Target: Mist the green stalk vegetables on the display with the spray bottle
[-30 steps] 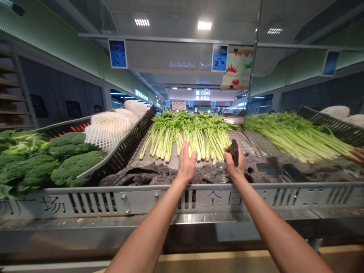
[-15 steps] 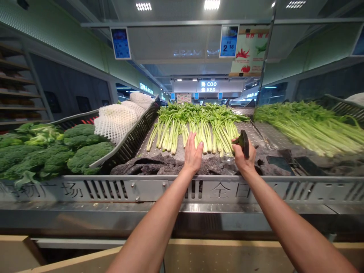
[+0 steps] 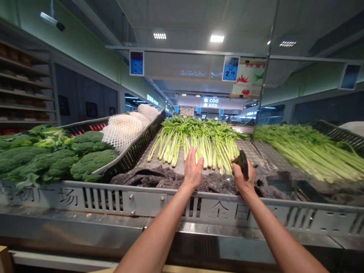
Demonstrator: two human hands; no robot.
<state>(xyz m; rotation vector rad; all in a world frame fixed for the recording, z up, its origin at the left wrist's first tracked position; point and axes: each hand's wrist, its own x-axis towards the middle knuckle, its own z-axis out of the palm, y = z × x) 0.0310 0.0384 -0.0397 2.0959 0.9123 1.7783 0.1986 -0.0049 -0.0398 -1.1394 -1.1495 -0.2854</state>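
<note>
Pale green celery [image 3: 200,146] lies side by side on a sloping metal shelf, stalk ends toward me and leaves at the back. My left hand [image 3: 193,170] is open, fingers extended and together, thumb apart, in front of the stalk ends; whether it touches them I cannot tell. My right hand [image 3: 244,178] is closed around a spray bottle with a black trigger head [image 3: 243,164], at the right end of the celery. Most of its clear body is hidden behind the hand. Dark crumpled cloth [image 3: 159,177] runs below both hands.
A grey slotted rail [image 3: 176,203] edges the display in front. Left of the celery stands a black slatted divider [image 3: 142,142], with broccoli [image 3: 93,161] and produce in white foam nets [image 3: 122,131] beyond it. A mirror panel [image 3: 301,110] on the right reflects the celery. Price signs [image 3: 231,69] hang overhead.
The camera has tilted up a little, so the shelf, celery and hands sit lower in view. Both hands keep nearly the same pose; the spray bottle is still held.
</note>
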